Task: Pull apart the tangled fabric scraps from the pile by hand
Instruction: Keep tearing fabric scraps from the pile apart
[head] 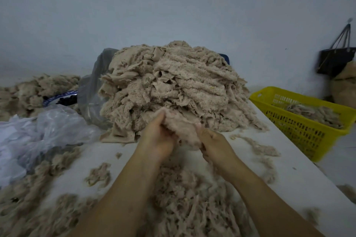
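A big pile of tangled beige fleece scraps (173,82) rises at the middle of the white table (300,175). At the pile's near foot, both hands hold one fluffy beige scrap (183,125). My left hand (158,136) grips its left side with curled fingers. My right hand (213,144) pinches its right edge, thumb up. The scrap hangs just above the table between the two hands.
Loose pulled-apart fluff (188,198) lies under my forearms and on the left. A yellow plastic basket (300,127) with some scraps stands at the right. Crumpled clear plastic bags (44,131) lie on the left. A dark bag (335,59) hangs on the wall.
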A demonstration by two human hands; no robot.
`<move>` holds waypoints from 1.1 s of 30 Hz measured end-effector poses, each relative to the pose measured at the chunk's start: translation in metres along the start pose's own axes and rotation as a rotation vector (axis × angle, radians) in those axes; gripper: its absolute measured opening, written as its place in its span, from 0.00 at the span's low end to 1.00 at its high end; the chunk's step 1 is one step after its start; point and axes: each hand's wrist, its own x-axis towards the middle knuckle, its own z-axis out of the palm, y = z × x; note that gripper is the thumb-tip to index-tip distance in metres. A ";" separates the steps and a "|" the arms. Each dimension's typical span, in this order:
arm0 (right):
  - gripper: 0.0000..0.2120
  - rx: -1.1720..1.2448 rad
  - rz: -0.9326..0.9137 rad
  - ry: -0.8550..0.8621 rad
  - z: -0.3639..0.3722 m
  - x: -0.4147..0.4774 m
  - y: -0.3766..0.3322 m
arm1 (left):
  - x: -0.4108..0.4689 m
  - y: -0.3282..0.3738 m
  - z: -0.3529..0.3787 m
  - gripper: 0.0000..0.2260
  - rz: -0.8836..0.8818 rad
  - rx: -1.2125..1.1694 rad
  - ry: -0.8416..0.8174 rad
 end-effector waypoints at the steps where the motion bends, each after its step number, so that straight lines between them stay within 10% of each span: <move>1: 0.29 0.021 0.008 0.036 -0.004 0.001 0.000 | 0.002 0.010 -0.002 0.08 0.028 -0.077 0.006; 5: 0.30 0.084 0.098 0.217 -0.024 0.004 0.006 | 0.000 0.035 -0.014 0.15 0.076 -0.031 -0.068; 9: 0.19 -0.205 -0.015 -0.008 -0.013 0.006 0.014 | -0.014 0.018 -0.008 0.07 -0.024 0.541 -0.197; 16: 0.18 -0.239 -0.196 -0.036 0.004 0.005 0.020 | -0.036 0.006 0.012 0.20 0.084 1.202 -0.402; 22: 0.16 -0.168 -0.103 0.042 -0.010 0.003 0.008 | -0.030 0.021 0.012 0.18 0.256 0.748 -0.214; 27: 0.18 0.195 0.086 0.059 -0.011 0.000 0.001 | -0.020 0.027 -0.002 0.17 0.059 0.244 -0.241; 33: 0.15 0.048 0.137 0.054 -0.011 0.006 0.003 | -0.008 0.022 -0.005 0.20 0.103 0.130 -0.085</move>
